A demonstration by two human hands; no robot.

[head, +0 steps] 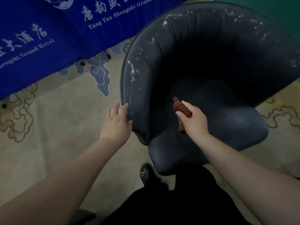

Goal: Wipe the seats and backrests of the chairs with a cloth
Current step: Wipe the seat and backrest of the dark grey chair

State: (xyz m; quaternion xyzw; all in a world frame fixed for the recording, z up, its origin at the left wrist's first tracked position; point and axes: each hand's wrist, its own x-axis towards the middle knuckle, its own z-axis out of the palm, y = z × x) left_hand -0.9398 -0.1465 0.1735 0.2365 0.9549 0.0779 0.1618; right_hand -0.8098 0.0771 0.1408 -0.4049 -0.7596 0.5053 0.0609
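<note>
— Pale carpet (65, 114) with cloud patterns, blue banner (40, 38) behind. Where's the chair?

— Grey tub chair (203, 65), centre. Left hand (116, 120) rests flat-fingered on its armrest edge.

— And the cloth?

— Brown cloth (181, 111), bunched in the right hand (193, 119), gripped above the seat.

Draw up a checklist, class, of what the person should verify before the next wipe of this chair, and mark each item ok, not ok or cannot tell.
1. Cloth in hand: ok. The right hand grips the brown cloth, bunched up.
2. Chair steadied: ok. The left hand, fingers straight, touches the rim of the chair at its left side.
3. Cloth on the surface: cannot tell. It is over the seat, but contact is not clear.
4. Backrest wiped: cannot tell. White glints run along its rim; shine or wetness is unclear.
5. Room to move: ok. The blue table cover hangs apart from the chair.
</note>
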